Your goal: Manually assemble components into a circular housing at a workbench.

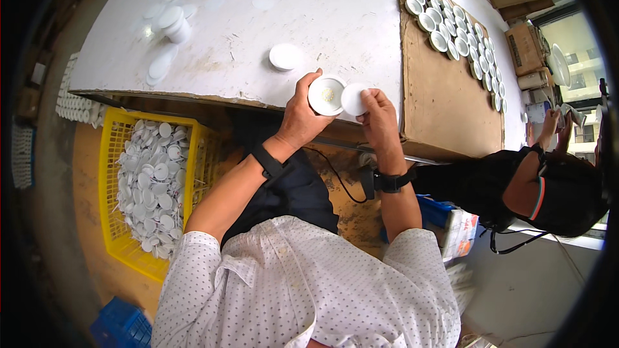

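My left hand (302, 113) is closed around the rim of a shallow white round lamp housing (316, 97), its hollow side up, with a pale yellow round patch inside. Between thumb and fingers, my right hand (380, 119) pinches a thin white disc (353, 99). The disc's left edge meets or slightly overlaps the housing's right rim; I cannot tell whether they touch. Both hands are over the table's near edge. Just beyond them, a white round piece (285, 57) lies on the white table (335, 19).
Stacked white discs (174, 24) and loose ones sit at the table's left. Rows of white round housings (445, 22) cover part of a cardboard sheet (445, 109) on the right. A yellow crate (113, 200) of white round parts stands lower left. Another person (535, 187) works at far right.
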### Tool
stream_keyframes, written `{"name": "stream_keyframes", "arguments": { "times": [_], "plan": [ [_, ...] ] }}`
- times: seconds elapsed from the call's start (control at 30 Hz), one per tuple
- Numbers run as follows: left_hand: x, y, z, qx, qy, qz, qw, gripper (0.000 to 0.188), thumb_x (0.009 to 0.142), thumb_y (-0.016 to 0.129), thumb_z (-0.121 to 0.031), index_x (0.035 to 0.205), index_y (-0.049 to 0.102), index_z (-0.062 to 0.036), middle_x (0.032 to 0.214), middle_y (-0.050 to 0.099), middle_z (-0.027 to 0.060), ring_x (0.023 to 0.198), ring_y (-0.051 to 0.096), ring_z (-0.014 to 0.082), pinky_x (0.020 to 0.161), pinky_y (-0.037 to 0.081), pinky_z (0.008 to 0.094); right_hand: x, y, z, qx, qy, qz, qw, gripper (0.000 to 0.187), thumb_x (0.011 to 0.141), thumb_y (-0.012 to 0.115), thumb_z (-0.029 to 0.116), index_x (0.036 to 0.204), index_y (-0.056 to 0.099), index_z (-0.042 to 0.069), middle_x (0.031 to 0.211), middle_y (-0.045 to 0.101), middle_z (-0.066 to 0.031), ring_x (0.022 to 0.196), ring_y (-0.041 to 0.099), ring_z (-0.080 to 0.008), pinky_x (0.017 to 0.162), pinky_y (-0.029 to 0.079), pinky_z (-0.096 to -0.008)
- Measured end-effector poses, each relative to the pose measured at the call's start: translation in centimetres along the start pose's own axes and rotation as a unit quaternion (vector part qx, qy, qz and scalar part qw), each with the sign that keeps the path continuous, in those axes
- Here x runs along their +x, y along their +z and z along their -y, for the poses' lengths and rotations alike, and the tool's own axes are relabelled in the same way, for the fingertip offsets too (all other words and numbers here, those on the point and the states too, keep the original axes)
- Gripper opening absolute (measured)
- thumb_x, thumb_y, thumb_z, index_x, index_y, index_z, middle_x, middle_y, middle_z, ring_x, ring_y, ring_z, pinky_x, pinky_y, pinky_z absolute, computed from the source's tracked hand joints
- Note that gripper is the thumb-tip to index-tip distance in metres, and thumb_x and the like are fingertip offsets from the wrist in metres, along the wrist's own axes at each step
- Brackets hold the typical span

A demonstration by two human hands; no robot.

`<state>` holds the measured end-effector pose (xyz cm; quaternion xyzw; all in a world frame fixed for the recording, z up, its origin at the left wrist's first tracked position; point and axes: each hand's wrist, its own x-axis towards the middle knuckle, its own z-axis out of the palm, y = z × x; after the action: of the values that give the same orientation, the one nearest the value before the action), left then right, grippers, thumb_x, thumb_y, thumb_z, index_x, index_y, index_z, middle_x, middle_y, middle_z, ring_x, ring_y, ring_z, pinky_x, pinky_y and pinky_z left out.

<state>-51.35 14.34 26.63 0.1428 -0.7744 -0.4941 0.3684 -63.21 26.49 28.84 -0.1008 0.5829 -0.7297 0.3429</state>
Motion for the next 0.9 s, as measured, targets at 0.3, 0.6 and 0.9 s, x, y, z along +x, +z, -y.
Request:
{"name": "stream_keyframes", "arguments": {
  "times": [0.3,0.6,0.9],
  "plan": [
    [-3.5,-2.5,-0.9,-0.111,-0.106,0.011,0.988,0.071,0.068,0.073,-0.003,0.126,0.032,-0.0028,0.124,0.048,0.0191,0.113,0.05,0.0235,0.09,0.046,0.0323,-2.3,4.1,-3.3,-0.09,-0.048,-0.01,0.995,0.015,0.083,0.065,0.015,0.09,0.058,0.004,0.071,0.056,0.001,0.057,0.049,-0.0031,0.047,0.04,-0.0162],
    [-4.6,-4.4,-1.9,-0.131,-0.122,0.07,0.981,0.071,0.073,0.067,-0.009,0.133,0.029,-0.0028,0.115,0.052,0.0165,0.106,0.053,0.0207,0.086,0.046,0.0304,-2.7,6.0,-5.2,0.012,-0.044,0.005,0.999,0.023,0.077,0.072,0.013,0.089,0.054,0.005,0.073,0.052,0.0024,0.062,0.049,-0.0038,0.049,0.042,-0.0163],
    [-5.2,-5.1,-1.4,-0.116,-0.126,0.029,0.985,0.052,0.088,0.056,-0.025,0.129,0.035,-0.0024,0.107,0.057,0.0209,0.1,0.057,0.0248,0.082,0.047,0.0325,-3.2,6.9,-5.6,0.007,-0.016,0.022,1.0,0.024,0.076,0.072,0.011,0.089,0.053,0.005,0.075,0.051,0.0018,0.064,0.05,-0.0047,0.052,0.044,-0.0173]
  ]
}}
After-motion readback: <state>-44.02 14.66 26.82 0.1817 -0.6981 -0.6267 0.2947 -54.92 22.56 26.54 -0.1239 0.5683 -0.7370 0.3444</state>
